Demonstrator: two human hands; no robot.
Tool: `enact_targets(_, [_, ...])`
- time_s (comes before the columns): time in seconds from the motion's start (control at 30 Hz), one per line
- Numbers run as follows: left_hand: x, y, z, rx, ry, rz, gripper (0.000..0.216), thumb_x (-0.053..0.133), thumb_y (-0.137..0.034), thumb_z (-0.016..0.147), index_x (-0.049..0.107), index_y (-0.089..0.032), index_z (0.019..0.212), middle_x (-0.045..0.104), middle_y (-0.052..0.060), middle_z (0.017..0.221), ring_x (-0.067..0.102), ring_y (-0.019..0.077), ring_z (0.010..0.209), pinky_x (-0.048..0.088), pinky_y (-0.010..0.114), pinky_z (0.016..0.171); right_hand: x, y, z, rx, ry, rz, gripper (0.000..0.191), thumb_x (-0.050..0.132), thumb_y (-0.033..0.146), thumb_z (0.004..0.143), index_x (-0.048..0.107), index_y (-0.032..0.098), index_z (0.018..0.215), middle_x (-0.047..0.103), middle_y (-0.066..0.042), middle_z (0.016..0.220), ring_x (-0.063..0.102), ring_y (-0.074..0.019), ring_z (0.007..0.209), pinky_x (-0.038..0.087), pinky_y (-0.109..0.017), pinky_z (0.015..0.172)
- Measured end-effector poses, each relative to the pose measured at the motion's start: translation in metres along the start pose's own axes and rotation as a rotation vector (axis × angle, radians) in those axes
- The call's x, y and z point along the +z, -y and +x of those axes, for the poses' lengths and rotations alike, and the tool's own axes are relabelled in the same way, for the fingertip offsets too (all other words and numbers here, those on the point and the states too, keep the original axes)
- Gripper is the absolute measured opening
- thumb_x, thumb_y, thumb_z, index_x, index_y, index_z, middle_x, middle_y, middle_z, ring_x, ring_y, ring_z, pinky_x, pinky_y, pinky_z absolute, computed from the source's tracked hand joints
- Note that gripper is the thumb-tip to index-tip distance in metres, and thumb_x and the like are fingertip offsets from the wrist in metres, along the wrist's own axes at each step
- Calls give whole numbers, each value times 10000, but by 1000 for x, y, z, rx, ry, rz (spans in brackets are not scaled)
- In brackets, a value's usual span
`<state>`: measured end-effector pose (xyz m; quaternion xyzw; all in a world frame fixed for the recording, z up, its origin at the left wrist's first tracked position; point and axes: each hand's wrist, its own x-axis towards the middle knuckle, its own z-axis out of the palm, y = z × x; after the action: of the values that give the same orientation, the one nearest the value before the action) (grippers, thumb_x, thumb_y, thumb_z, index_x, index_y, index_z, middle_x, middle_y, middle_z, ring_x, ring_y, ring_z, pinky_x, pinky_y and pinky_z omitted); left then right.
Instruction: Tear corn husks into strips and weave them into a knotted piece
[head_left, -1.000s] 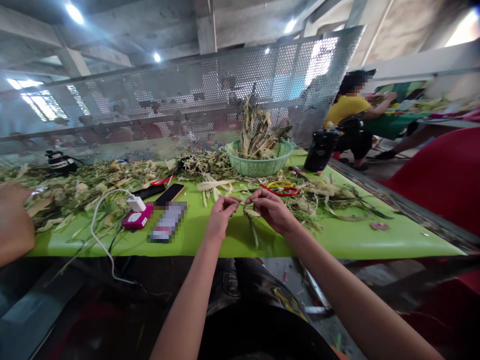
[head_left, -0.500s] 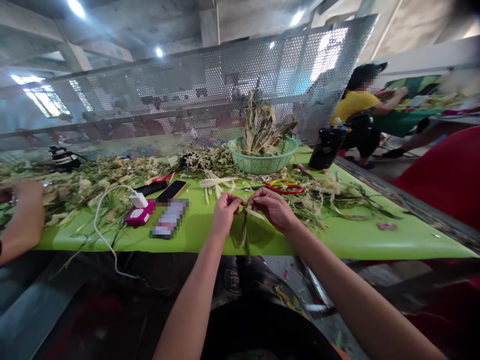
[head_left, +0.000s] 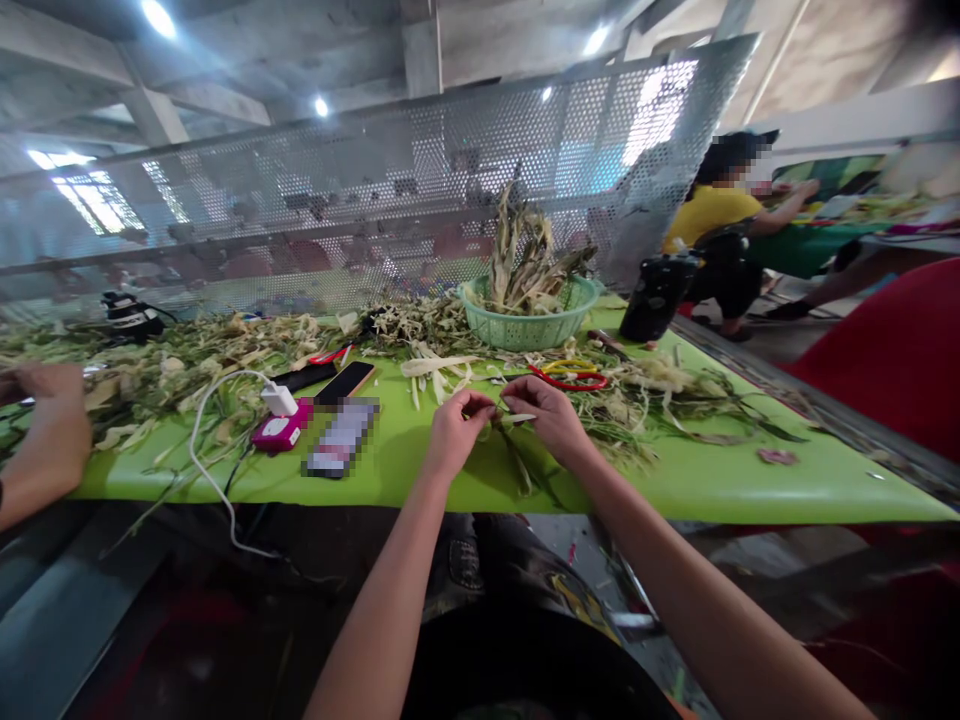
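Note:
My left hand (head_left: 460, 428) and my right hand (head_left: 547, 415) meet over the front of the green table, fingertips pinched close together. Between them is a strip of dried corn husk (head_left: 516, 455), its green-brown tail hanging down toward the table edge. A pale end of it pokes out by my right fingers. Both hands are closed on the husk; the exact grip at the fingertips is too small to make out. Just behind them lie pale husk strips (head_left: 435, 370) and a pair of scissors with red handles (head_left: 574, 380).
A green basket (head_left: 525, 328) of dried husks stands behind, with a black bottle (head_left: 654, 300) to its right. On the left are two phones, a magenta power strip (head_left: 279, 430) with a white charger, and heaped husks (head_left: 202, 360). Another person's arm (head_left: 49, 445) rests at far left.
The husk's hanging tail has swung to the right and tilted. My left hand has turned slightly, and a small gap shows between the two hands' fingertips.

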<state>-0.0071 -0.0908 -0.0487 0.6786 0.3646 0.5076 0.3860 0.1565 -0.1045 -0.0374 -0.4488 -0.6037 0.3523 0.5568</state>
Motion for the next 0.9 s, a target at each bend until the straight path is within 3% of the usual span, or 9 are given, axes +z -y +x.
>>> enact_targets(0.17, [2,0,0,59,0,88,87,643,-202,792,637,-181,877,673,23,786,599,137,709,468,258,687,-2,0,0,-53,2,-86,175,681,340,731,644,188,810,603,4,724,533,-155,679,429,-282,653])
enact_targets(0.43, [3,10,5,-9,31,67,131,671,-177,739,686,-168,868,711,40,800,643,159,735,498,275,716,0,2,-3,-166,19,-195,143,693,326,739,706,198,802,638,-31,779,566,-195,752,440,-315,719])
enact_targets(0.53, [2,10,6,-46,26,-2,95,676,-192,735,686,-165,826,710,31,775,645,157,721,497,268,700,0,4,-3,-183,22,-214,182,677,356,764,712,198,846,596,-12,719,535,-173,689,421,-293,659])
enact_targets(0.67, [1,10,6,-116,3,-111,106,691,-212,728,675,-159,819,700,29,764,635,147,721,486,257,698,-2,3,-4,-93,58,-205,308,661,451,775,694,188,932,488,34,599,430,-131,557,333,-255,520])
enact_targets(0.9, [1,12,6,-126,-1,-201,132,708,-230,716,681,-152,819,678,18,742,602,127,691,467,253,691,-3,0,-2,-87,26,-334,336,653,493,766,719,170,834,464,33,541,392,-122,513,295,-254,493])
